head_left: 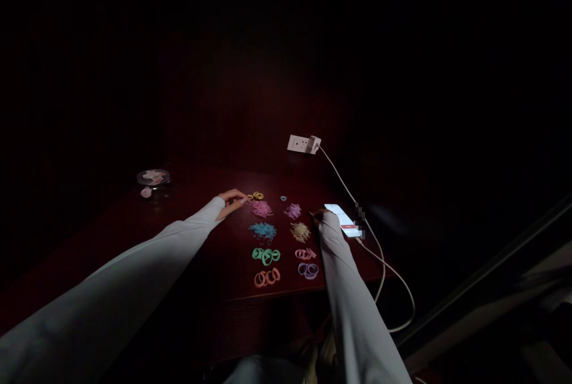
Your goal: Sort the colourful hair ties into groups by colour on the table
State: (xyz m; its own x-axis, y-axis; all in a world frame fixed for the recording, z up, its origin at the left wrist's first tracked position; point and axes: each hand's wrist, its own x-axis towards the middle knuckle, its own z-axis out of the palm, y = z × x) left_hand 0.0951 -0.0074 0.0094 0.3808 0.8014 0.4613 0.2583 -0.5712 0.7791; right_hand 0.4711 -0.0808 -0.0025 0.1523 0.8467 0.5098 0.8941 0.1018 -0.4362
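My left hand (231,200) reaches to the upper left of the sorted hair ties, its fingers stretched out and the thumb apart from them. Its fingertips lie beside the yellow hair ties (258,196) and the heap of pink rubber bands (261,209). On the other side, my right hand (317,215) is in shadow, partly behind its sleeve, near the purple rubber bands (293,211) and the cream rubber bands (300,231). Its fingers are too dark to read. Blue rubber bands (263,231) and green hair ties (267,255) lie between my arms.
Nearer the table edge are orange hair ties (267,278), pink ones (305,253) and violet ones (308,270). A lit phone (343,221) with a white cable (382,253) lies right, plugged into a wall socket (298,144). A round clear container (153,177) stands far left.
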